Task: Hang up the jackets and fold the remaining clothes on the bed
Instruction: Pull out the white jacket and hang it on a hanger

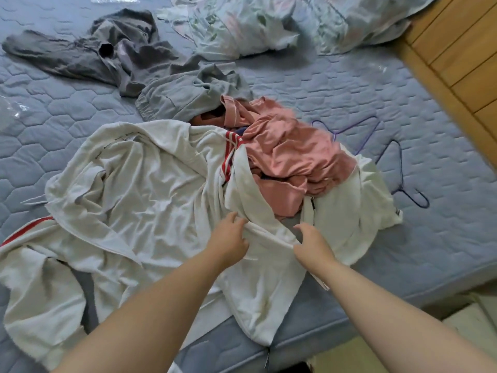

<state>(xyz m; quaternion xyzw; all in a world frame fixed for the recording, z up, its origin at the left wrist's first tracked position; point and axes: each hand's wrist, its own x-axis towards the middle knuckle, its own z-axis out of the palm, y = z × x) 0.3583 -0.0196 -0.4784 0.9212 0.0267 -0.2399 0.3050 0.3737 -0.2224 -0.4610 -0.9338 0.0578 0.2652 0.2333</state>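
The left hand's (231,239) fingers (238,219) curl over a raised front edge of the white jacket (139,189). Just beside it, the right hand (309,239) pinches the same edge between bent fingers and thumb. The jacket sprawls crumpled across the near side of the bed (376,90), and a pink garment (290,152) is heaped on its far flap. Beyond lie grey clothes (121,57), unfolded. Two hangers (398,168) rest bare on the bed to the right. Judging by this, the task has barely begun: nothing is hung and nothing is folded.
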